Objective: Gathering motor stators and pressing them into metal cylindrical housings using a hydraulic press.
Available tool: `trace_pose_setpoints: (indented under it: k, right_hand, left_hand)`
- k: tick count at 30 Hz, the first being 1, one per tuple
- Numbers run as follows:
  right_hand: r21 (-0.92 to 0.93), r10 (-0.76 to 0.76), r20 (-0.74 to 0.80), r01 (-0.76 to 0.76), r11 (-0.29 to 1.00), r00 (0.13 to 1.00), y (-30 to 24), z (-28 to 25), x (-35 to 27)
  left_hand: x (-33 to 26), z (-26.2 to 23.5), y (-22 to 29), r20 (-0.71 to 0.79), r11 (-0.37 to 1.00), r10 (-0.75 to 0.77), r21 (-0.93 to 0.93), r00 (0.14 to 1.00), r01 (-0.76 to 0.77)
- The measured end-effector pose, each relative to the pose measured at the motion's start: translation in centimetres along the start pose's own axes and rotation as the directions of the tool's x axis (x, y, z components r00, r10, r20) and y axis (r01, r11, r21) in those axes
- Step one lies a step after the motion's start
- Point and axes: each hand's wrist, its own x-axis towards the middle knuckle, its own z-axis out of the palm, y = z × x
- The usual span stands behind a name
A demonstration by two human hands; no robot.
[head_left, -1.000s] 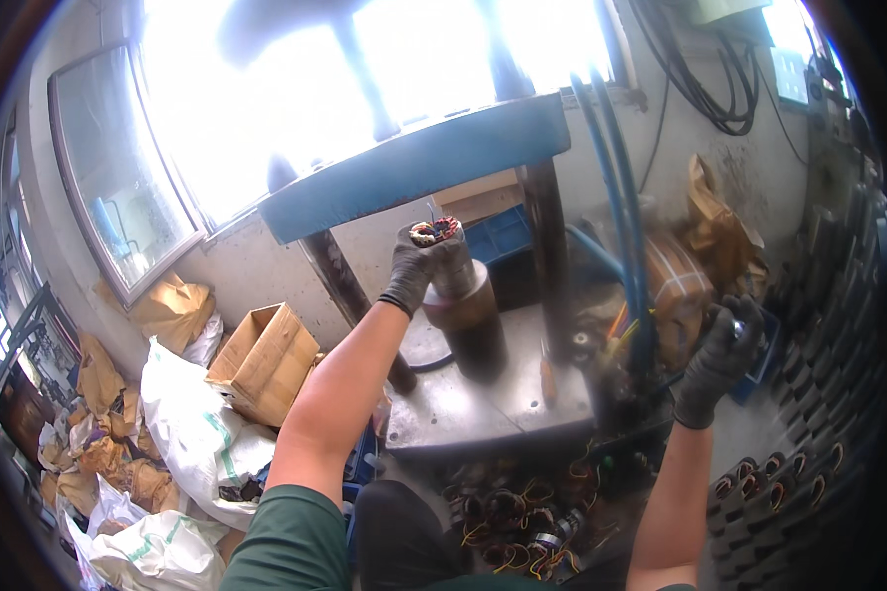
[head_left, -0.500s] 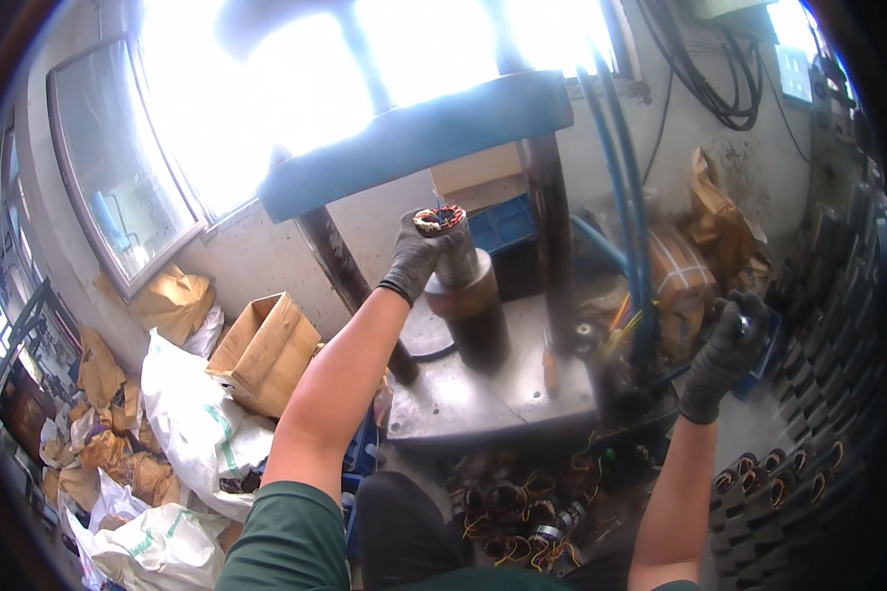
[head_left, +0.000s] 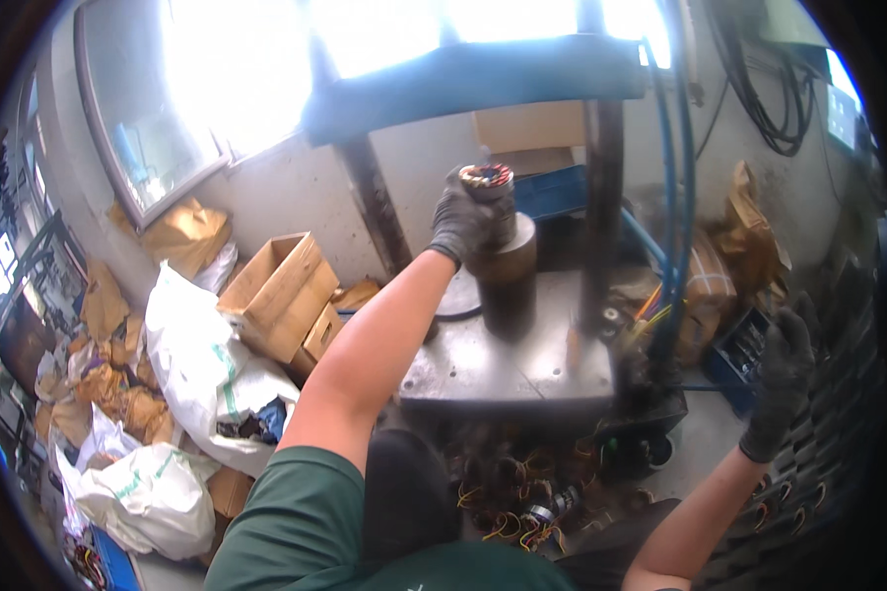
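Observation:
My gloved left hand (head_left: 466,217) is closed around a motor stator (head_left: 487,177) with red and pale windings showing at its top. The stator sits over the upper end of a stepped metal cylinder (head_left: 511,286), which stands upright on the press's steel bed plate (head_left: 434,369). Off to the right, my gloved right hand (head_left: 784,379) is raised with its fingers stretched upward, somewhat blurred. It is beside a blue bin (head_left: 727,372) of small metal parts and in front of stacked dark parts (head_left: 843,394). Nothing shows in it.
The press's blue crossbeam (head_left: 473,89) spans above my left hand, between dark posts (head_left: 601,217). Blue hoses (head_left: 672,197) hang at the right. Wired motor parts (head_left: 537,502) lie below the plate. White sacks (head_left: 192,364) and a wooden box (head_left: 281,291) stand at left.
The view has shifted, so the press appears farther right and higher. My left hand keeps its grip on the stator. My right hand has moved right past the blue bin, its fingers now straighter.

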Motion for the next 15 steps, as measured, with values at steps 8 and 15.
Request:
trace_pose_setpoints:
  k: [8,15]
  right_hand:
    - [0.149,0.188,0.351,-0.253,0.956,0.917,-1.8,-2.6,-1.3]
    - [-0.304,0.659,0.607,-0.636,0.709,0.444,0.8,-7.8,-2.3]
  left_hand:
    - [-10.1,-9.0,-8.1,0.074,0.875,-0.027,-0.481,0.997,0.059]
    - [-33.1,-22.1,-23.2,0.063,0.761,-0.495,-0.45,0.867,0.467]
